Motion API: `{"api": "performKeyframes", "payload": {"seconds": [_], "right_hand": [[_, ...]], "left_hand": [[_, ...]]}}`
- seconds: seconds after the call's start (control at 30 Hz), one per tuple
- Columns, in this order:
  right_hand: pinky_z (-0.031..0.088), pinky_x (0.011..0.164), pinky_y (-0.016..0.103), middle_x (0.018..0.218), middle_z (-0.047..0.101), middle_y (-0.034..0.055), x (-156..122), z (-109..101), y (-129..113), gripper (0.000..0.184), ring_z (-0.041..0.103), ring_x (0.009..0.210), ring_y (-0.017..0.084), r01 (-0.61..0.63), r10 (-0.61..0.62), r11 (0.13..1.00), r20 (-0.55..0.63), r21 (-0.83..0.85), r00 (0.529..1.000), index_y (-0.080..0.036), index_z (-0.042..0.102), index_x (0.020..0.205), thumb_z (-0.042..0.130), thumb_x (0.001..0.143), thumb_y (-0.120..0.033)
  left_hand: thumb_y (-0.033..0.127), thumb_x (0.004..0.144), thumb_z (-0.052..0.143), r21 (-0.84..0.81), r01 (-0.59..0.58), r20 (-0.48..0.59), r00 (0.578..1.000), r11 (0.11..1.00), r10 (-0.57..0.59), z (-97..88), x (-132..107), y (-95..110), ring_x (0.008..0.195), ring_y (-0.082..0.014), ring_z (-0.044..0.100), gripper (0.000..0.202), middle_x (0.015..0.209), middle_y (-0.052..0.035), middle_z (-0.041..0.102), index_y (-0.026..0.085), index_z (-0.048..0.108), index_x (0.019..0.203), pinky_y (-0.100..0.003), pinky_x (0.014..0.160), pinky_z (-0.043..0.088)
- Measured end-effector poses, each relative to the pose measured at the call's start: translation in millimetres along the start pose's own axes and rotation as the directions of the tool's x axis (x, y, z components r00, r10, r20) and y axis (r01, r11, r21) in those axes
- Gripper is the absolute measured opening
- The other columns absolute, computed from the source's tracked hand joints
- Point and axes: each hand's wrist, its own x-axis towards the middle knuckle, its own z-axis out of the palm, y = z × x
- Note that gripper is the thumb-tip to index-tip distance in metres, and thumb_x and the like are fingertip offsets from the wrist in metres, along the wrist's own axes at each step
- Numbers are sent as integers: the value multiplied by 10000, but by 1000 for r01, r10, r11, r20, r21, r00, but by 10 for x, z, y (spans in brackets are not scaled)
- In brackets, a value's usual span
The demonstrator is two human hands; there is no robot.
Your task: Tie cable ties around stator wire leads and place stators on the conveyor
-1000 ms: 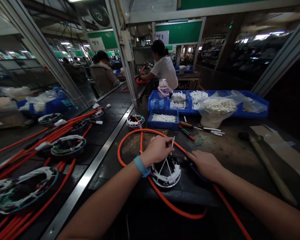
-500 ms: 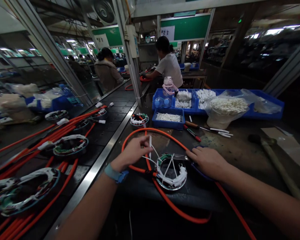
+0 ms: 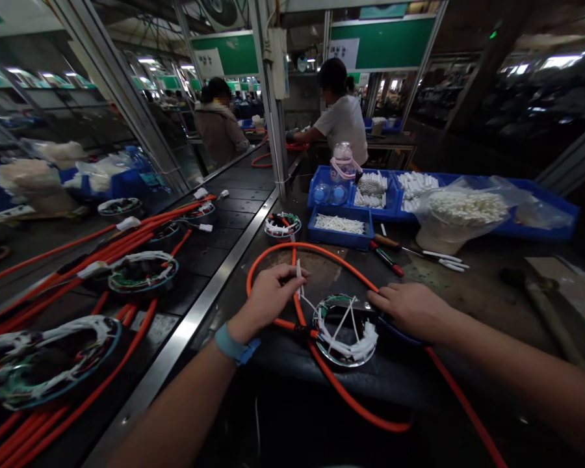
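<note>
My left hand (image 3: 279,292), with a blue band at the wrist, pinches a slim white sleeve (image 3: 299,281) between thumb and fingertips. A white wire runs from the sleeve to a round, wired component (image 3: 347,354) on the bench. White leads cross its open middle, and white sleeves lie bunched along its near rim. My right hand (image 3: 409,311) is closed at its right side around scissors (image 3: 403,330); their dark blue handle shows under the palm and a metal blade points at the component. An orange cable (image 3: 338,385) loops around and beneath it.
Behind are blue bins (image 3: 394,207) of white sleeves, a small blue tray (image 3: 341,237) and a bagged tub (image 3: 441,224). A screwdriver (image 3: 387,242) lies before them. Wired rings and orange cables cover the conveyor (image 3: 238,218) at left. A mallet (image 3: 548,312) is at right; two co-workers sit beyond.
The view has shifted slightly, so the scene sits further right. My left fingers have closed more tightly on the white sleeve. My right hand stays beside the component with the scissors.
</note>
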Motion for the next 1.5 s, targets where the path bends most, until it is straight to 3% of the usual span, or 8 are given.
{"api": "performKeyframes", "payload": {"seconds": [0.17,0.37,0.53,0.7,0.87,1.03,1.2,1.5], "right_hand": [[386,608,287,833,611,61,33,-57,-96,317,580,743,206,42,-44,999,-66,-25,997,-169,524,1121,486,811,-113],[347,537,278,764,608,65,130,-53,-167,223,581,653,204,94,-98,993,-68,-69,993,-146,564,1034,480,830,-112],[316,542,262,759,604,56,-148,0,6,304,567,649,190,32,-35,998,-70,-53,997,-154,546,1062,487,781,-54],[331,606,289,816,601,41,-582,-24,126,363,550,684,193,-17,18,1000,-47,24,999,-215,535,1077,485,752,-62],[278,529,283,742,596,25,-585,-181,-11,256,549,632,196,27,-31,997,50,65,998,-220,555,982,494,765,-98],[244,485,289,691,589,52,-492,-207,-66,190,551,592,189,122,-122,993,37,-2,992,-166,558,904,485,754,-75],[279,502,286,708,591,47,-543,-122,-101,187,560,612,190,61,-61,997,-6,49,998,-173,548,918,473,774,-80],[318,507,273,759,607,58,-302,-113,-261,184,575,639,196,75,-75,993,-1,87,997,-156,554,946,450,809,-91]], "left_hand": [[203,769,574,3,-77,406,911,997,70,-14,-100,116,782,-141,587,246,865,-15,657,187,668,996,-217,713,434],[207,769,564,-6,-119,256,960,993,117,46,-113,102,845,-155,576,119,848,-35,633,163,674,779,-249,791,435],[287,785,543,-128,90,70,994,988,-81,2,-224,90,751,-150,569,200,813,-43,628,129,640,859,-257,702,452],[246,687,632,-84,218,452,878,972,-158,57,-225,221,608,-99,501,497,680,27,555,130,554,1164,-186,565,399],[216,680,618,39,80,614,784,996,-87,372,-15,399,568,-92,476,281,625,29,553,118,670,938,-171,502,340],[266,712,599,-28,166,595,795,986,-117,529,1,435,543,-90,463,192,595,18,566,105,679,781,-180,512,357],[376,751,591,-239,300,503,852,923,-147,334,-197,328,595,-103,506,273,687,-6,604,118,635,829,-204,575,401],[398,768,595,-251,339,506,845,907,-176,188,-382,293,646,-107,507,301,736,-14,608,115,647,859,-213,618,376]]}}
